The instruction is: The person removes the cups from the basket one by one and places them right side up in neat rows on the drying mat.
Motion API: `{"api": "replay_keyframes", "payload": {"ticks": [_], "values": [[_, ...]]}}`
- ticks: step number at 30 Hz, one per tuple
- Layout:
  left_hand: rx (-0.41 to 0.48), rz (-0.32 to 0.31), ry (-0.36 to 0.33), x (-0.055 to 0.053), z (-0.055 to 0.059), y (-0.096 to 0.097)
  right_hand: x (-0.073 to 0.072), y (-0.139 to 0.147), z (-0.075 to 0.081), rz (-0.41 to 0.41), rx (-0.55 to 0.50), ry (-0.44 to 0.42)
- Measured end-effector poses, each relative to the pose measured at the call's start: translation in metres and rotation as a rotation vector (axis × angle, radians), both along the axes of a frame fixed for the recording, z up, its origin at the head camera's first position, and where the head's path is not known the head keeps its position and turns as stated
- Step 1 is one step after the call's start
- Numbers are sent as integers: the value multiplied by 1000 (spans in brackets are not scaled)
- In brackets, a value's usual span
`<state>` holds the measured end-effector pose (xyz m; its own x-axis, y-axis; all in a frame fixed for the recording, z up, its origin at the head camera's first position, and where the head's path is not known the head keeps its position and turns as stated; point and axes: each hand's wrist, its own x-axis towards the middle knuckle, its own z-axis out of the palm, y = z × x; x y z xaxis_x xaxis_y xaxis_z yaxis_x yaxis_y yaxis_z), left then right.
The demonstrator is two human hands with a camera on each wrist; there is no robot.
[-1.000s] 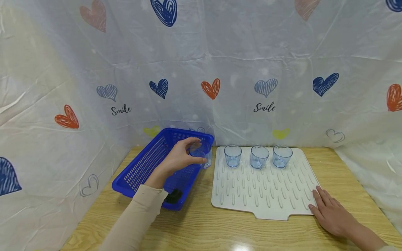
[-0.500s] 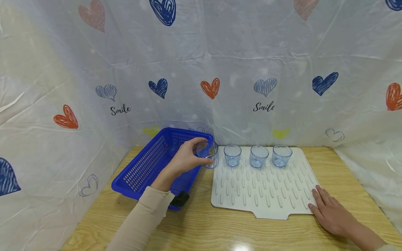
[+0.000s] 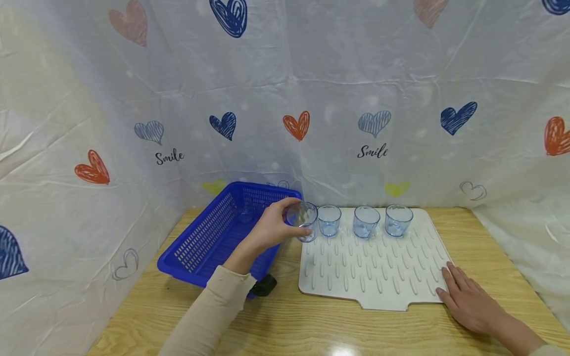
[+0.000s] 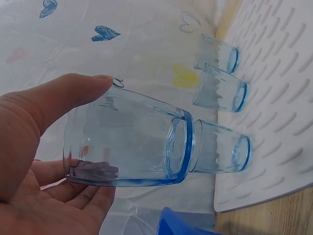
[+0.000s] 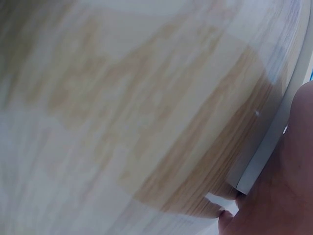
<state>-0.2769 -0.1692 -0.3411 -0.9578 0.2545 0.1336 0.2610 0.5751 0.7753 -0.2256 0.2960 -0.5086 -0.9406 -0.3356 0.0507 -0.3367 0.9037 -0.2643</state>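
My left hand [image 3: 274, 223] grips a clear bluish drinking glass [image 3: 303, 220] between thumb and fingers, over the left back corner of a white ridged drying mat [image 3: 369, 277]. In the left wrist view the held glass [image 4: 132, 137] fills the middle, its thick blue base toward the mat. Three similar glasses stand upright in a row along the mat's back: the nearest glass [image 3: 329, 221], a middle glass [image 3: 366, 222] and a far glass [image 3: 399, 220]. My right hand [image 3: 474, 301] lies flat with its fingertips on the mat's right front edge.
A blue perforated plastic basket [image 3: 187, 277] stands left of the mat, with a clear glass [image 3: 246, 210] inside at the back. A small black device [image 3: 264, 286] shows beside my left sleeve. A wood-grain table [image 3: 285, 326] lies beneath, and a heart-patterned sheet [image 3: 334, 59] hangs behind.
My left hand has carried the glass rightward, from over the basket's right edge to the mat's left back corner. The right hand and the three standing glasses stay in place.
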Motion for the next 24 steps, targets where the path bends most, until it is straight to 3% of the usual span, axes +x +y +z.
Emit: {"api": "replay_keyframes", "payload": {"ticks": [12, 24], "values": [[0, -6, 22, -1, -11, 24, 2, 0, 0, 0, -8, -14], [20, -101, 57, -9, -17, 64, -1, 2, -2, 0, -39, -23]]}}
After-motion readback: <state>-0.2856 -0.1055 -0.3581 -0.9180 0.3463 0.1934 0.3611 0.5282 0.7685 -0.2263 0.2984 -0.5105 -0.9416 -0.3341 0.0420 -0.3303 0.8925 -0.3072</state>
